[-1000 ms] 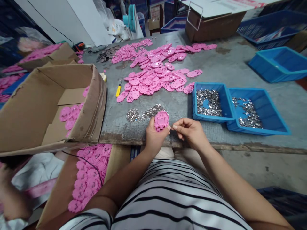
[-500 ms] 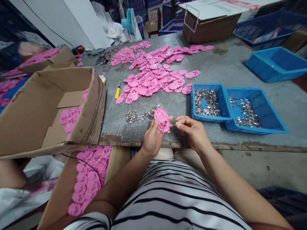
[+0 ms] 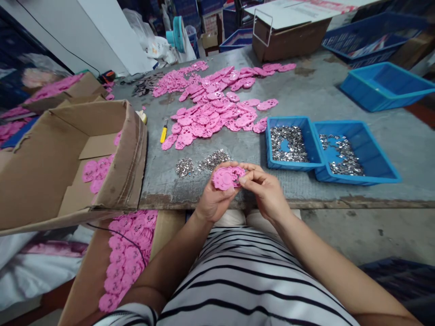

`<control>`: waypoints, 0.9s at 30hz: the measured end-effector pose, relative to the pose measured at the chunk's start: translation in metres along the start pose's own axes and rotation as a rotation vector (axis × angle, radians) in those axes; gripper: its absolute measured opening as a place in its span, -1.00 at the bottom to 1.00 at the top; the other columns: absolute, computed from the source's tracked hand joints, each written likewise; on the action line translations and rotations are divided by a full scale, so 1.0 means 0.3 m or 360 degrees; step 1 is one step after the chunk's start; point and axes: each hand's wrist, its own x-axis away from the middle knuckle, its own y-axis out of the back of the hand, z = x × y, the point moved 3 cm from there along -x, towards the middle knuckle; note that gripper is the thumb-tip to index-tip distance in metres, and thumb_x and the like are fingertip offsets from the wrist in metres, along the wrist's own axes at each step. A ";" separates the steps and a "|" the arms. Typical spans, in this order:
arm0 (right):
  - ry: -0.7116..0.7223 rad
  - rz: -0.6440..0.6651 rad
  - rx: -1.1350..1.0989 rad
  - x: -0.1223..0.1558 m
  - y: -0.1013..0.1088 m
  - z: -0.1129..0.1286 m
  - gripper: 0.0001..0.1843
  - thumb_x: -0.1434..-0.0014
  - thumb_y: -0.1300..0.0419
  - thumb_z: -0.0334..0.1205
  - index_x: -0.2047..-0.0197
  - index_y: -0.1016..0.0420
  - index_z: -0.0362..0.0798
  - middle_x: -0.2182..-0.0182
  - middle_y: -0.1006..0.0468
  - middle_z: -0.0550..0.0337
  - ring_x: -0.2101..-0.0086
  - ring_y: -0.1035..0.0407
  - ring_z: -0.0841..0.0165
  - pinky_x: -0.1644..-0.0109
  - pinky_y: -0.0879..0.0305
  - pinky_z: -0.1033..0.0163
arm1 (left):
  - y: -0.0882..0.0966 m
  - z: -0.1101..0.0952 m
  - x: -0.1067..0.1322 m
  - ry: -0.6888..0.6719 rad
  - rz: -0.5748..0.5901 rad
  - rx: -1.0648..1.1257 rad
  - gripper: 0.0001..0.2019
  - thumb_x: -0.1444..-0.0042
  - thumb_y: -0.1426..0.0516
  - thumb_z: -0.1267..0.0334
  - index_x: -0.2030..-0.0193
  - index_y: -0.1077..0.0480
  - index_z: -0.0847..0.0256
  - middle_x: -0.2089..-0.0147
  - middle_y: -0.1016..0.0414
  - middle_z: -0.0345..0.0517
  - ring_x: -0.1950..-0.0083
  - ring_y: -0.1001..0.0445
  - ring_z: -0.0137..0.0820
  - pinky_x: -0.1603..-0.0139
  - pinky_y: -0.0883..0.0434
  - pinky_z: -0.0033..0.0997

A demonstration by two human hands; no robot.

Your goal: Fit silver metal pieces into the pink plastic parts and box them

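My left hand (image 3: 213, 201) is closed around a pink plastic piece (image 3: 224, 178) with a raised round rim and holes at one end. Pinched fingers of my right hand (image 3: 267, 190) meet that holed end; whatever small part they may hold is too small to make out. Just beyond my hands, two little heaps of shiny metal parts (image 3: 213, 160) lie on the grey table (image 3: 163, 181). Farther back spreads a large pile of similar pink pieces (image 3: 210, 115).
Right of my hands stand two blue trays (image 3: 384, 174) with metal parts inside. A cardboard box (image 3: 136, 149) holding pink pieces is at left, and a lower carton (image 3: 163, 231) of stacked ones sits below. A yellow-handled screwdriver (image 3: 163, 134) lies by the pile.
My right hand has moved left to touch the pink piece. The piece has turned from upright to sideways in my left hand, and the whole view has shifted slightly.
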 end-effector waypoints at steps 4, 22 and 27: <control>0.0019 0.0023 0.0086 -0.005 -0.003 0.001 -0.69 0.17 -0.41 0.01 0.62 -0.48 -0.01 0.12 -0.47 0.11 -0.01 -0.30 0.18 -0.21 -0.09 0.05 | -0.007 -0.003 0.000 -0.0004 -0.0046 -0.0060 -0.43 0.34 -0.41 0.26 0.11 -0.37 0.03 -0.09 -0.40 -0.12 -0.21 -0.31 -0.25 -0.15 -0.35 -0.27; 0.0068 -0.0002 0.0118 -0.001 -0.004 -0.021 -0.69 0.11 -0.37 -0.02 0.59 -0.40 -0.02 0.17 -0.46 0.12 0.02 -0.31 0.18 -0.17 -0.13 0.05 | -0.009 0.008 -0.003 -0.0110 0.0017 -0.0073 -0.48 0.28 -0.41 0.28 0.12 -0.39 0.03 -0.10 -0.40 -0.13 -0.25 -0.31 -0.23 -0.25 -0.27 -0.20; 0.0239 0.0005 0.0230 -0.004 0.003 -0.034 -0.70 0.06 -0.36 -0.01 0.47 -0.37 0.00 0.14 -0.44 0.09 0.03 -0.32 0.20 -0.12 -0.18 0.06 | -0.004 0.015 -0.003 -0.0065 -0.0027 0.0012 -0.49 0.24 -0.34 0.36 0.08 -0.39 0.04 -0.11 -0.43 -0.11 -0.23 -0.31 -0.24 -0.22 -0.30 -0.20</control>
